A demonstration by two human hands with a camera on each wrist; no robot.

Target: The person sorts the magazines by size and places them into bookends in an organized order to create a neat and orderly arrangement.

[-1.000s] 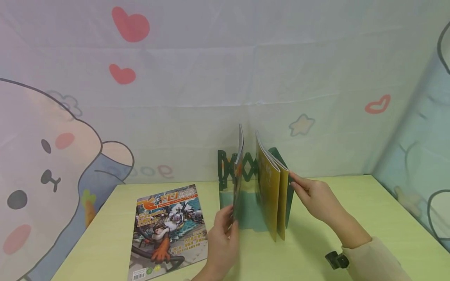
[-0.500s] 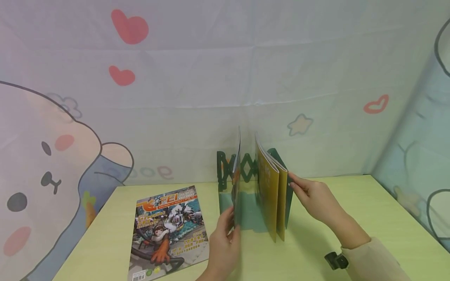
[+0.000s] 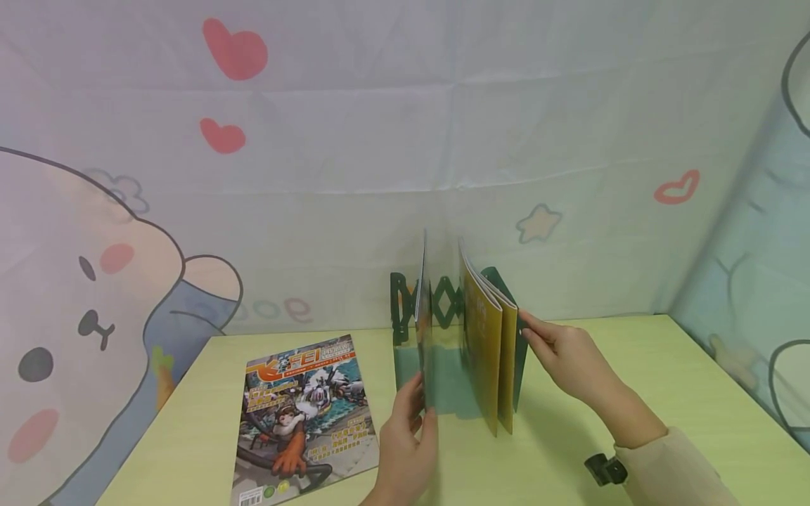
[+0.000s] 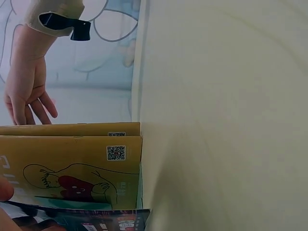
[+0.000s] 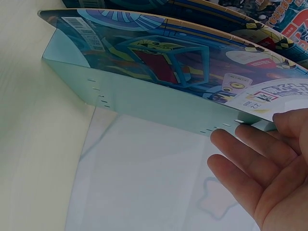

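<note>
Green rack (image 3: 443,309) on the bench (image 3: 633,393): we're slotting a magazine (image 3: 422,316) upright, left hand (image 3: 405,436) pinching its lower edge, right hand (image 3: 563,355) flat-fingered against the rack's end. Next we'd seat it beside the yellow pair (image 3: 490,337) and release.

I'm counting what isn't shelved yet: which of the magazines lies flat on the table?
The magazine with the orange title and cartoon cover, left of the left hand. The others stand upright in the green rack.

left hand (image 3: 405,436): raised upright, fingers curled in a pinch left of the bookstand (image 3: 443,330); right hand (image 3: 563,355): fingers straight, flat against the bookstand's right end
</note>
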